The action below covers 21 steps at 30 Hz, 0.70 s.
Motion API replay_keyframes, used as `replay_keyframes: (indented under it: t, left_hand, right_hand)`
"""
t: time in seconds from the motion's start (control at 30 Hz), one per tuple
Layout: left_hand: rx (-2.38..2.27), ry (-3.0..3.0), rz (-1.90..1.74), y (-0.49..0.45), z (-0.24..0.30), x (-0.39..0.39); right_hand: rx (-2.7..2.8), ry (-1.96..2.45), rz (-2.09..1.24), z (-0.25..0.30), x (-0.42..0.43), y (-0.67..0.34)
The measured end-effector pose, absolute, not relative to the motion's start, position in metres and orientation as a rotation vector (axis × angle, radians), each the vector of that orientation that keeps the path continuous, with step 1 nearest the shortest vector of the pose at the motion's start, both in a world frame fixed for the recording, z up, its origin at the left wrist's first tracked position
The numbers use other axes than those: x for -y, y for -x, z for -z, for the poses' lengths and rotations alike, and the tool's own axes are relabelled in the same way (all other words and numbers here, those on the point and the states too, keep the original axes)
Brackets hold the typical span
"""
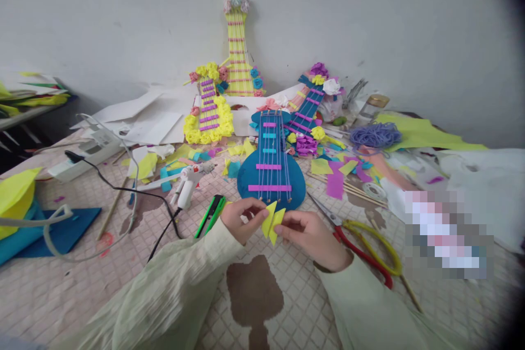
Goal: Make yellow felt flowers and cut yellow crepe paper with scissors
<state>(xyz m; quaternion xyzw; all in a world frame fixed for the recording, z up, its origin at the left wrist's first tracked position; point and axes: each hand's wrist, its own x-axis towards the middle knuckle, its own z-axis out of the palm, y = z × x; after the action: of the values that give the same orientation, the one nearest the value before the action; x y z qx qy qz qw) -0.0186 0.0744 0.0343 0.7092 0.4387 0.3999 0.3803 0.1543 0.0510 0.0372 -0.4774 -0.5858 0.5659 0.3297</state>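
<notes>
My left hand point(245, 220) pinches a small yellow piece of paper point(268, 220) between thumb and fingers. In my right hand point(305, 232) is a second yellow piece point(278, 225), held close beside the first; whether the two are joined I cannot tell. Just beyond my hands lies a blue paper guitar point(271, 167) with purple and light-blue strips and white strings. To the left of my left hand is a green box cutter point(210, 216). Scissors point(361, 240) with red and yellow handles lie to the right of my right hand.
A white glue gun point(189, 183) with a black cord stands at left, near a power strip point(86, 156). Decorated paper guitars, one yellow point(237, 54), lean at the back wall. Purple yarn point(375, 135), wooden sticks point(361, 194) and paper scraps lie at right. Blue sheets point(61, 229) lie at left.
</notes>
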Motion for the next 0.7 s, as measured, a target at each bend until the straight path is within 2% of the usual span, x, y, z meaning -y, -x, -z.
replay_keyframes:
  t: [0.33,0.7]
  left_hand:
    - [-1.132,-1.762,-0.942,0.018,-0.03,-0.074]
    - [-1.15,-1.722,-1.028,0.009,-0.027,-0.068]
  right_hand:
    - [1.544,1.234,-1.456,-0.032,-0.051,-0.154]
    - [1.578,1.257,-1.361,-0.033,-0.049,-0.151]
